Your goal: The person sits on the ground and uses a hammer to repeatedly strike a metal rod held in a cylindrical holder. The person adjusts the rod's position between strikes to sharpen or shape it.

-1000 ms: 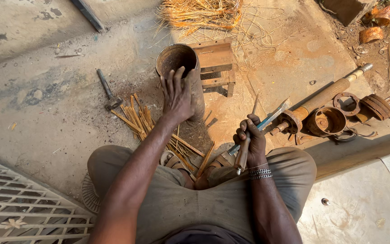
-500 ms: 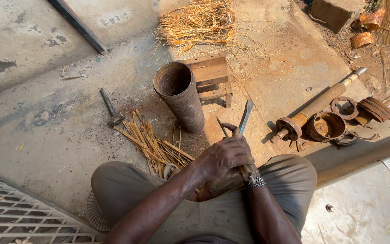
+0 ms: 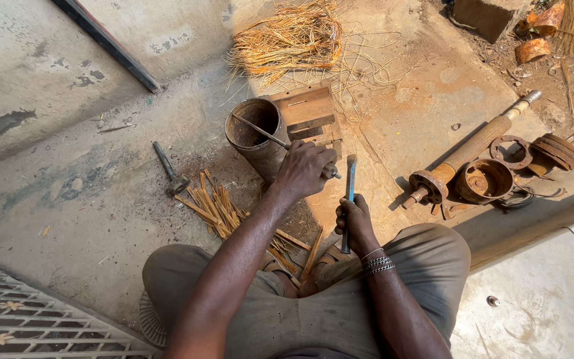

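- Currently, your left hand (image 3: 303, 169) has its fingers wrapped tight round a thin rod (image 3: 270, 137); the rod's far end lies inside the mouth of the pipe (image 3: 255, 136).
- Your right hand (image 3: 355, 223) grips a blue chisel (image 3: 349, 193) in a fist, held nearly upright between your knees, tip pointing away from you.
- Pipe: rusty, lying on the concrete floor (image 3: 88, 199) just ahead of the left hand, against a wooden block (image 3: 307, 110).
- Split cane sticks (image 3: 217, 209) lie left of your left forearm; a hammer (image 3: 167, 169) sits just beyond them.
- Rusty shaft (image 3: 470, 149) and rings (image 3: 513, 151) lie to the right, well apart.
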